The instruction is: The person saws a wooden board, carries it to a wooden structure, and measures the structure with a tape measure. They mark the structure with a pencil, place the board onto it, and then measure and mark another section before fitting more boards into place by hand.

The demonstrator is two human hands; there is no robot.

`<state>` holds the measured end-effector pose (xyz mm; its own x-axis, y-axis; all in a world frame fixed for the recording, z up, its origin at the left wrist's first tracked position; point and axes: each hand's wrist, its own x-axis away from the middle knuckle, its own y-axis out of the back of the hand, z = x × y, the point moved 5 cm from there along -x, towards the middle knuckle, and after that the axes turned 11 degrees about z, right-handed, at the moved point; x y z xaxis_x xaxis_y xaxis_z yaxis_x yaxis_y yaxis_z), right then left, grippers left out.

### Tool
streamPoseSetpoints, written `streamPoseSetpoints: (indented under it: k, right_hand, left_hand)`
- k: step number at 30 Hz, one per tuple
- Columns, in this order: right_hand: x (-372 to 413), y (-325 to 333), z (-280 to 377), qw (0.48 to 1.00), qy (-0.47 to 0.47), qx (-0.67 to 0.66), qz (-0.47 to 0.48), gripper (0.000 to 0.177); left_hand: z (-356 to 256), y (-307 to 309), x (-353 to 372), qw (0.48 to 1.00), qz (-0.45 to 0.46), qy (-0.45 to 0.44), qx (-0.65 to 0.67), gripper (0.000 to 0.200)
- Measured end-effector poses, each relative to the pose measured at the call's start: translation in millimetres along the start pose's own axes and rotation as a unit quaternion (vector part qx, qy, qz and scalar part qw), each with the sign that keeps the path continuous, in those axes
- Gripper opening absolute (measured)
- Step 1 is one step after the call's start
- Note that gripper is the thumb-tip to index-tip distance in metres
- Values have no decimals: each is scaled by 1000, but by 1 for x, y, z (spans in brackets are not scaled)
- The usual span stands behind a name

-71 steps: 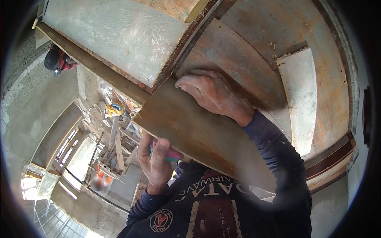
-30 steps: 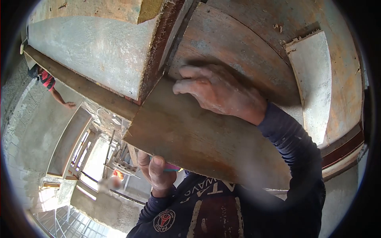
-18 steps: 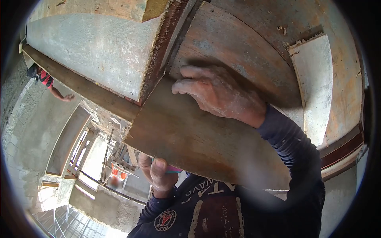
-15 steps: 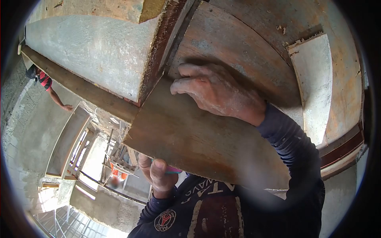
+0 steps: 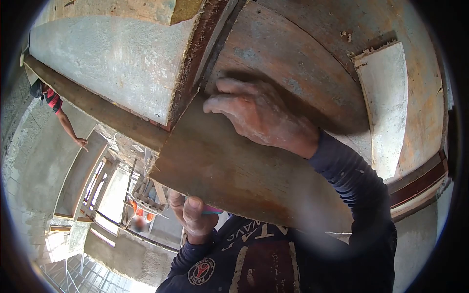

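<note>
Progress: the flat, worn brown plywood board [image 5: 234, 171] is raised and pressed against the overhead panels. It is judged to be positioned but not fixed.
Left undone: no nail, screw or drawn line is seen on the board, so any marking or fastening is judged not yet done.
Board's place: its upper corner is set at the seam where the reddish-brown timber strip [image 5: 195, 53] meets the grey cement-stained panel [image 5: 107, 63]. Its lower edge is tilted down towards the person's chest.
Board's look: the face is scuffed, with rusty stains near the lower edge, and the edges are rough and fibrous.
Right hand [image 5: 259, 117]: it is laid on the board's upper edge with the fingers bent and pressing, not closed round anything.
Left hand [image 5: 193, 217]: it is clenched round a slim pink-and-teal tool [image 5: 213, 210] just below the board's lower edge. The tool's tip is hidden by the board.
Nearby: a person in a red shirt [image 5: 49, 97] is seen well apart, one arm stretched out.
</note>
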<state>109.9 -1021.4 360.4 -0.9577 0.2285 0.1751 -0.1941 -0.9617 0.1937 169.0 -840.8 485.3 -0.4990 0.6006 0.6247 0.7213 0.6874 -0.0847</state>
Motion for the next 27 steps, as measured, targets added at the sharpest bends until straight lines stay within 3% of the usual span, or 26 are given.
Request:
streamPoseSetpoints:
  k: [2,6,8,11,18,21,27]
  right_hand:
    - [3,1,-2,999,-13,10,49,25]
    - [-2,-1,-2,998,-23,2,60,24]
    - [-2,-5,-1,1000,-8,16,2,24]
    - [3,-1,-5,998,-20,4,54,23]
    - [0,-1,-3,1000,-8,7,10,21]
    - [1,-1,-3,998,-4,8,56,21]
    - [0,-1,-3,1000,-3,4,2,21]
  left_hand:
    - [0,1,1,1000,-12,0,-5,62]
    - [1,1,2,999,-36,-4,-2,61]
    - [0,1,2,1000,-29,7,-3,62]
    - [1,4,2,1000,-24,8,-7,64]
    - [3,4,3,1000,-9,2,6,64]
    - [4,4,3,1000,-2,-13,27,65]
    - [3,1,2,1000,-17,-3,14,65]
